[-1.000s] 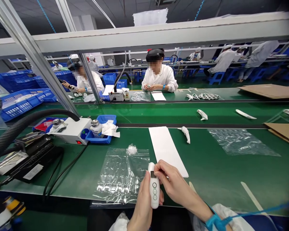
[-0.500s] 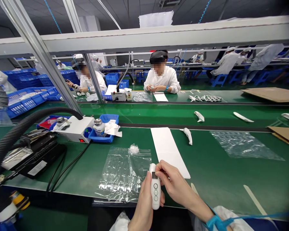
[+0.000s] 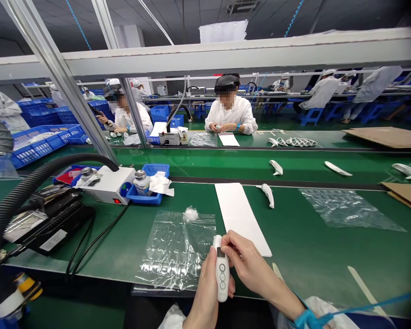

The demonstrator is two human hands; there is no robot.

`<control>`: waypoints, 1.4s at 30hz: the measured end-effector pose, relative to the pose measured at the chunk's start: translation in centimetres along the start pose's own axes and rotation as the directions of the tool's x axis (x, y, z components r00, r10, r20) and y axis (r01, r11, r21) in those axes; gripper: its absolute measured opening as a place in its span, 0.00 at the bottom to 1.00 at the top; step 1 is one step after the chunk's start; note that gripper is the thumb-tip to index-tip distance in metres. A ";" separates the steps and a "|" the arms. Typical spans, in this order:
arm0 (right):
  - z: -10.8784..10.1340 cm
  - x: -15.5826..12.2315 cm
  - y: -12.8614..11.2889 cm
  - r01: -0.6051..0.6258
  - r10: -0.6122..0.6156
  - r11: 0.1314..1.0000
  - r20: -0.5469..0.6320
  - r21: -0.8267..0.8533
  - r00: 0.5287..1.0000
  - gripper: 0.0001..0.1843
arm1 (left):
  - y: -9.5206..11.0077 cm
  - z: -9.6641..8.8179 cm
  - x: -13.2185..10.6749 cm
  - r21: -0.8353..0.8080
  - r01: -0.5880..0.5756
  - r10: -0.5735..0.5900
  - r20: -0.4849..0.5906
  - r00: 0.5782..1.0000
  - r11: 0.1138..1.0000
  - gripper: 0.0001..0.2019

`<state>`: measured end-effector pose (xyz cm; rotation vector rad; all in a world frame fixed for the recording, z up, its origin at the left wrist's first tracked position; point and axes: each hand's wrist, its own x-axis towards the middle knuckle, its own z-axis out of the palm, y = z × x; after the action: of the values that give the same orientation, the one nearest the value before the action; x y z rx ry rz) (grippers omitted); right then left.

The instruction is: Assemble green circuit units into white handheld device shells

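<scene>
My left hand [image 3: 207,288] is wrapped round a white handheld device [image 3: 222,288], which stands nearly upright over the table's front edge. The device has a small dark screen near its top and three round buttons in a column below. At the screen's edge, the thumb and forefinger of my right hand [image 3: 245,258] are pinched together; whatever lies between them is hidden. A blue wrist strap [image 3: 306,317] with a cord circles my right wrist. Just beyond my hands lie a clear plastic bag [image 3: 178,246] and a white sheet of paper [image 3: 241,214].
A curved white part [image 3: 268,195] lies right of the paper. More white parts [image 3: 338,168] sit on the green belt [image 3: 198,160]. Clear plastic [image 3: 349,208] lies at right. A blue tray [image 3: 145,196], a white box [image 3: 106,185] and a black hose [image 3: 7,210] stand left. Co-workers sit opposite.
The white parts on the belt have shifted left. My hands keep the same hold on the device. The scene sits slightly lower in view.
</scene>
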<state>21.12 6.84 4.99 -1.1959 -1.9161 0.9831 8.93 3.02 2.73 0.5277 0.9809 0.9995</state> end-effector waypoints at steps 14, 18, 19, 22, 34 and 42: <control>0.9 -0.1 0.8 -0.162 0.162 0.948 0.022 0.275 0.987 0.12 | -0.2 -0.1 0.1 0.204 -0.148 0.148 0.013 0.989 0.968 0.24; 0.8 0.1 0.9 -0.151 0.168 0.903 -0.007 0.402 0.986 0.15 | -0.3 -0.6 0.1 0.149 -0.141 0.146 -0.022 0.989 0.979 0.24; 0.7 0.1 0.6 -0.126 0.137 0.912 -0.001 0.391 0.991 0.15 | -0.3 -0.7 0.0 0.138 -0.131 0.137 -0.034 0.990 0.982 0.24; 0.7 0.4 -0.2 -0.064 0.049 0.937 0.051 0.343 0.997 0.13 | -0.2 -1.1 -0.1 0.167 -0.107 0.116 -0.047 0.992 0.980 0.28; -1.0 5.4 1.1 -0.166 0.136 0.941 0.118 0.295 0.984 0.18 | 2.7 -5.0 1.0 0.377 -0.327 0.405 -0.150 0.902 0.867 0.31; -7.3 20.8 8.7 -0.275 0.270 0.960 -0.448 0.054 0.852 0.17 | 5.7 -8.1 2.4 0.345 -0.461 0.547 -0.216 0.809 0.817 0.30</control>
<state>23.35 30.42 4.14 -1.5777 -1.4099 0.7441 -0.27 7.38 2.11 0.9265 1.3055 1.4704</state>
